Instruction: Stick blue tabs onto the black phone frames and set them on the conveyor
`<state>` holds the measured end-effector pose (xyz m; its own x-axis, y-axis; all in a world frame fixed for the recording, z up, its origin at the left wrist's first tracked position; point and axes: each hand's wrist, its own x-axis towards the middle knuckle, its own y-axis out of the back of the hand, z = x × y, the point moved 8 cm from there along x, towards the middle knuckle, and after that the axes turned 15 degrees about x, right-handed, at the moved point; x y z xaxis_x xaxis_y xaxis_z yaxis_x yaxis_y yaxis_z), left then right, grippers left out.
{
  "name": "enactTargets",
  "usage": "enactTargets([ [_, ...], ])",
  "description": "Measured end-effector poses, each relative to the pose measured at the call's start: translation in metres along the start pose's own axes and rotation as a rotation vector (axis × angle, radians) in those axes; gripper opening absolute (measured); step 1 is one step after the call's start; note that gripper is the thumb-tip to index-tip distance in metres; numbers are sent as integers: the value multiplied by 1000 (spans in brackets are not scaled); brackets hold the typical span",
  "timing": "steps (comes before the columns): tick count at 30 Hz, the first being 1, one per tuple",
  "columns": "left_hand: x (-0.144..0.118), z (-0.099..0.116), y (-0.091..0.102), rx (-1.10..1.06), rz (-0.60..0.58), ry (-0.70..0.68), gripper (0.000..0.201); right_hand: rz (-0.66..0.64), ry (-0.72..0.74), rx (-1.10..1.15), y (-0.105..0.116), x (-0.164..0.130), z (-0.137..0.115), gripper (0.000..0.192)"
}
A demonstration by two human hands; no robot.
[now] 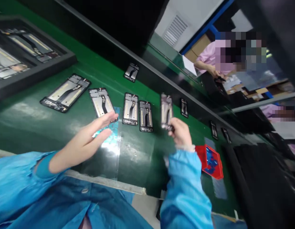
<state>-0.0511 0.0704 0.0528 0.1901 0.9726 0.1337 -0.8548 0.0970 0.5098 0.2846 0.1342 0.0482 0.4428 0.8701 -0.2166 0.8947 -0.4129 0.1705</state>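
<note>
My right hand point(182, 132) grips the lower end of a phone screen assembly point(166, 109), raised over the green bench and slightly blurred. To its left lie two more phone screen assemblies point(130, 108) point(145, 116), side by side with their backs up. My left hand point(86, 141) is stretched out flat, thumb apart, with nothing in it. Its fingertips overlap the lower end of another phone screen assembly point(99, 98); whether they touch it I cannot tell. Below that hand a sheet of shiny blue film pieces point(112, 140) lies on the bench.
A black foam tray point(37, 68) with screen assemblies stands at the left. One assembly point(66, 93) lies beside it; several smaller-looking ones line the back ledge point(159, 76). A red bin point(220, 165) with blue pieces sits at the right. Beyond the ledge, a person in pink point(206, 57) works.
</note>
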Motion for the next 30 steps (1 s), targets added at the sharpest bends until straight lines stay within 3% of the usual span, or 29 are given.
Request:
enactTargets([
  [3, -22, -24, 32, 294, 78, 33, 30, 122, -34, -32, 0, 90, -19, 17],
  [5, -36, -34, 38, 412, 62, -23, 28, 178, -74, -69, -6, 127, -16, 15],
  [7, -43, -39, 32, 499, -3, -99, 29, 214, -93, -102, -12, 145, -10, 10],
  [10, -36, -35, 11, 586, -139, -223, 33, 233, -50, -133, -18, 144, -8, 12],
  [12, -25, -28, -8, 641, -230, -306, 38, 219, 30, -145, -21, 124, -12, 20],
  [15, -8, -20, -33, 795, -289, -391, 49, 104, 165, -153, -35, 62, -14, 21],
  [19, 6, -20, -51, 979, -308, -421, 50, -376, 459, -231, -91, -64, 0, 16],
  [22, 8, -21, -52, 1020, -305, -432, 39, -545, 605, -370, -125, -132, 19, 19],
  [25, 9, -22, -48, 1017, -286, -441, 34, -548, 683, -586, -146, -150, 32, 24],
  [30, 7, -24, -44, 954, -276, -467, 47, -553, 729, -846, -162, -147, 42, 22],
])
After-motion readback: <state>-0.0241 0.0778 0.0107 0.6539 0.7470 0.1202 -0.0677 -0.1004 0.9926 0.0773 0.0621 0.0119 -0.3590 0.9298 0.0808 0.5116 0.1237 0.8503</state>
